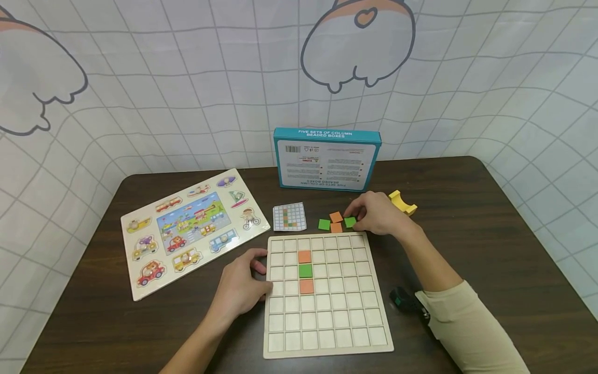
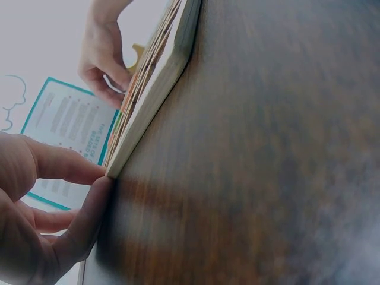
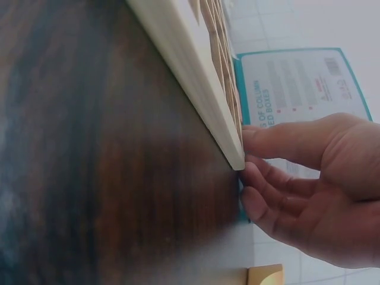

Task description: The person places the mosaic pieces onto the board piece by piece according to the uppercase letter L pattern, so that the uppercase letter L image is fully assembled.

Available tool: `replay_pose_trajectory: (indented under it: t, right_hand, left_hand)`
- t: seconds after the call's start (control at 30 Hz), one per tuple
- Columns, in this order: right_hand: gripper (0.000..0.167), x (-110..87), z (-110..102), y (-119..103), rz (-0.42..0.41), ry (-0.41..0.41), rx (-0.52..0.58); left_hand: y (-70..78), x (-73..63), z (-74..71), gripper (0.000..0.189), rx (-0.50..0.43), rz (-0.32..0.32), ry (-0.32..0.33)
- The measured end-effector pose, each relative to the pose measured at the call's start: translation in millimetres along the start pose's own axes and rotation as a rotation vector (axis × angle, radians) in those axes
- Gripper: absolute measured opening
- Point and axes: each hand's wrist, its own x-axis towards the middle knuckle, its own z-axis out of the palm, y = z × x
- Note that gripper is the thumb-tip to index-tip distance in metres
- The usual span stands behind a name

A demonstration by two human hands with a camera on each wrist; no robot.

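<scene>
A wooden grid board (image 1: 329, 317) lies on the table with two orange tiles, one of them (image 1: 304, 256) uppermost, and a green tile (image 1: 306, 270) between them in one column. My left hand (image 1: 243, 284) holds the board's left edge, thumb and forefinger at its side in the left wrist view. Beyond the far edge, my right hand (image 1: 379, 214) pinches a loose green tile (image 1: 350, 222) between thumb and fingertips. In the right wrist view the board hides that tile. Close by lie another green tile (image 1: 324, 224) and two orange tiles, the nearer one (image 1: 336, 228) by the board.
A small pattern card (image 1: 281, 218) lies behind the board. A teal-edged box (image 1: 327, 163) stands against the wall cloth. To the left is a vehicle picture puzzle (image 1: 252, 231); a yellow curved piece (image 1: 403, 203) sits beyond the right hand. A dark strap (image 1: 405, 300) shows at the right sleeve.
</scene>
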Motion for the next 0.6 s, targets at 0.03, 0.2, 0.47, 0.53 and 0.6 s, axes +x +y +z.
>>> replay_pose_trajectory:
  t: [0.03,0.2,0.47,0.53,0.6]
  right_hand:
    - [0.025,0.3,0.1,0.1,0.000,0.002,-0.001]
    - [0.021,0.6,0.0,0.4,0.002,0.011,-0.005]
    - [0.021,-0.9,-1.9,0.3,0.006,0.021,0.024]
    - [0.021,-1.2,-2.6,0.0,0.006,0.023,0.026]
    - [0.021,-1.6,-3.0,-0.2,0.003,0.026,0.028]
  left_hand:
    - [0.1,0.1,0.0,0.065,0.001,-0.001,0.000]
    - [0.8,-0.1,-0.2,0.066,0.001,-0.005,-0.001]
    - [1.5,-0.3,-0.3,0.066,0.011,-0.009,-0.003]
    - [1.7,-0.4,-0.3,0.066,0.011,-0.010,-0.003]
    - [2.1,-0.5,-0.3,0.067,0.009,-0.011,-0.003]
